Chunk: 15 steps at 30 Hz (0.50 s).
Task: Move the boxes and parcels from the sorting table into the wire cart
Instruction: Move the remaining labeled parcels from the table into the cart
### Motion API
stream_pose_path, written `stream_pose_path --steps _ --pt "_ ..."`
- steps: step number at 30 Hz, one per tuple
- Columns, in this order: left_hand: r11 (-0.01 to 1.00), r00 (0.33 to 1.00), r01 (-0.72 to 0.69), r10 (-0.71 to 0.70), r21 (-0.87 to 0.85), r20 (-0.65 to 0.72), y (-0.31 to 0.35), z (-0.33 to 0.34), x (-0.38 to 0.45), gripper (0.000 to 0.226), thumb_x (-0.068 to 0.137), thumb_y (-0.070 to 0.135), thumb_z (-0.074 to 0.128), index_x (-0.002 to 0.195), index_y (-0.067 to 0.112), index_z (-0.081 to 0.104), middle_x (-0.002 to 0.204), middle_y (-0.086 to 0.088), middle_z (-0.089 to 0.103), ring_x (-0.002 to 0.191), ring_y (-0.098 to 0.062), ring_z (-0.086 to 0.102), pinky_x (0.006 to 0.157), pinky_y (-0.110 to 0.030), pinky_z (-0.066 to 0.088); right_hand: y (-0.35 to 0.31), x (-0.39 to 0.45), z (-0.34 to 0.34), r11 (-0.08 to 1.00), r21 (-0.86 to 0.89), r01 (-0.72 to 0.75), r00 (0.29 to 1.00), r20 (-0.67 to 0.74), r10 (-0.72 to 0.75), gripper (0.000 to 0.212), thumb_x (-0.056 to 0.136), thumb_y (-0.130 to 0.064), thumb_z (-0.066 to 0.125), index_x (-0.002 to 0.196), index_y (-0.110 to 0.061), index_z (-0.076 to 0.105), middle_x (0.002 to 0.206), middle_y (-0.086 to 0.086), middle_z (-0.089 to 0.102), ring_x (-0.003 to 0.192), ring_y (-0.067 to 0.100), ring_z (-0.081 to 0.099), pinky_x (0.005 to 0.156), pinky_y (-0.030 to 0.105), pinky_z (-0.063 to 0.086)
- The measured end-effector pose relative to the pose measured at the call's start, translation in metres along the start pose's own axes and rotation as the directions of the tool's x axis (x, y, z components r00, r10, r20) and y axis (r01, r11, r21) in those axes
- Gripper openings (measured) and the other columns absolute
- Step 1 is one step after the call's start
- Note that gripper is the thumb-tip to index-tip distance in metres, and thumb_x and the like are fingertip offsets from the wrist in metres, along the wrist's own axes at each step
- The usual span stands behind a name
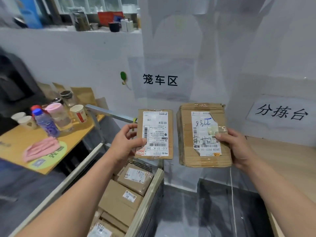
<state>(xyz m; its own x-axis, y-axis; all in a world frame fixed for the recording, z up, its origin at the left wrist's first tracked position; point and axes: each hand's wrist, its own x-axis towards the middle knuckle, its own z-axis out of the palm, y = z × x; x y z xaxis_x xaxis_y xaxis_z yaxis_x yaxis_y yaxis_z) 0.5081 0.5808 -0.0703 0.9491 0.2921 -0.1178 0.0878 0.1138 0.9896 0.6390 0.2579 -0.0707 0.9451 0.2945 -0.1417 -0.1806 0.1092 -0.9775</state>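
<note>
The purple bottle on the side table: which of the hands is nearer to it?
Left. The left hand, holding a small parcel, is just right of the purple bottle. The right hand, holding a larger box, is farther right.

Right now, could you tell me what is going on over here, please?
A person is holding two cardboard parcels up in the air, one in each hand. The left hand grips the smaller flat parcel by its left edge, above the cart. The right hand grips the larger taped parcel by its right edge, thumb on the torn label. Neither is in the cart yet, which already holds several brown parcels. The sorting table is on the right.
</note>
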Motion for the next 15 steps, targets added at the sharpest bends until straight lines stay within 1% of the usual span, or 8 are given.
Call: stream_pose_path --steps 1,2,6,8,11,12,13,15 --pt "1.000 1.000 -0.003 0.003 -0.008 -0.024 0.001 -0.006 -0.006 0.059 0.068 0.006 0.082 0.119 0.022 0.056 0.120 -0.015 0.070 0.097 -0.039 0.073 0.072 -0.050 0.061 0.001 0.004 0.007 1.000 -0.005 -0.007 0.999 0.033 0.007 0.021 0.090 0.002 0.062 0.107 -0.007 0.069 0.095 0.013 0.078 0.079 0.026 0.076 0.062 0.034 0.063" --pt "1.000 0.999 -0.007 0.006 -0.016 -0.053 0.001 -0.011 -0.012 0.060 0.068 0.005 0.083 0.119 0.022 0.056 0.121 -0.016 0.069 0.098 -0.038 0.072 0.072 -0.050 0.061 0.002 0.009 0.014 1.000 -0.009 -0.015 0.998 0.068 0.015 0.022 0.090 0.002 0.061 0.108 -0.007 0.068 0.095 0.013 0.078 0.079 0.026 0.076 0.061 0.033 0.062" --pt "0.999 0.982 -0.012 0.002 -0.048 -0.190 0.000 -0.030 -0.035 0.078 0.050 0.021 0.088 0.121 0.022 0.056 0.120 -0.015 0.070 0.102 -0.044 0.070 0.084 -0.062 0.054 0.005 0.026 0.040 0.999 -0.027 -0.032 0.985 0.171 0.036 0.020 0.089 0.003 0.062 0.106 -0.007 0.068 0.095 0.014 0.078 0.078 0.025 0.075 0.062 0.033 0.062" --pt "0.999 0.968 -0.012 0.001 -0.042 -0.251 -0.001 -0.036 -0.047 0.079 0.049 0.024 0.087 0.122 0.023 0.056 0.118 -0.012 0.072 0.103 -0.046 0.069 0.087 -0.065 0.050 0.009 0.035 0.050 0.998 -0.052 -0.021 0.977 0.210 0.031 0.024 0.083 -0.001 0.071 0.106 -0.008 0.069 0.098 0.015 0.077 0.082 0.027 0.075 0.066 0.035 0.062" --pt "0.998 0.944 -0.014 -0.005 -0.057 -0.329 -0.007 -0.042 -0.063 0.079 0.051 0.021 0.087 0.123 0.018 0.055 0.117 -0.012 0.072 0.105 -0.046 0.068 0.093 -0.075 0.044 0.017 0.045 0.065 0.993 -0.119 0.008 0.960 0.279 0.026 0.032 0.074 -0.005 0.080 0.105 -0.010 0.070 0.099 0.014 0.078 0.086 0.028 0.075 0.079 0.042 0.060" --pt "0.998 0.935 -0.013 -0.008 -0.056 -0.353 -0.009 -0.043 -0.069 0.078 0.051 0.020 0.087 0.123 0.018 0.056 0.118 -0.012 0.072 0.106 -0.047 0.068 0.094 -0.077 0.041 0.020 0.047 0.070 0.990 -0.141 0.012 0.954 0.299 0.031 0.035 0.071 -0.006 0.082 0.104 -0.010 0.070 0.099 0.014 0.078 0.085 0.028 0.075 0.080 0.043 0.059" --pt "0.999 0.925 -0.011 -0.010 -0.053 -0.380 -0.011 -0.044 -0.074 0.078 0.051 0.020 0.088 0.122 0.018 0.056 0.118 -0.013 0.072 0.107 -0.047 0.067 0.094 -0.078 0.041 0.022 0.050 0.074 0.986 -0.166 0.016 0.947 0.320 0.038 0.034 0.071 -0.005 0.083 0.102 -0.012 0.070 0.098 0.014 0.077 0.083 0.026 0.075 0.077 0.041 0.059" --pt "0.999 0.902 -0.004 -0.015 -0.044 -0.431 -0.014 -0.043 -0.085 0.078 0.050 0.022 0.087 0.122 0.018 0.057 0.118 -0.012 0.072 0.107 -0.045 0.068 0.092 -0.075 0.046 0.027 0.053 0.082 0.978 -0.208 0.027 0.931 0.362 0.051 0.027 0.080 0.002 0.079 0.100 -0.013 0.069 0.098 0.013 0.076 0.077 0.021 0.074 0.063 0.034 0.059"
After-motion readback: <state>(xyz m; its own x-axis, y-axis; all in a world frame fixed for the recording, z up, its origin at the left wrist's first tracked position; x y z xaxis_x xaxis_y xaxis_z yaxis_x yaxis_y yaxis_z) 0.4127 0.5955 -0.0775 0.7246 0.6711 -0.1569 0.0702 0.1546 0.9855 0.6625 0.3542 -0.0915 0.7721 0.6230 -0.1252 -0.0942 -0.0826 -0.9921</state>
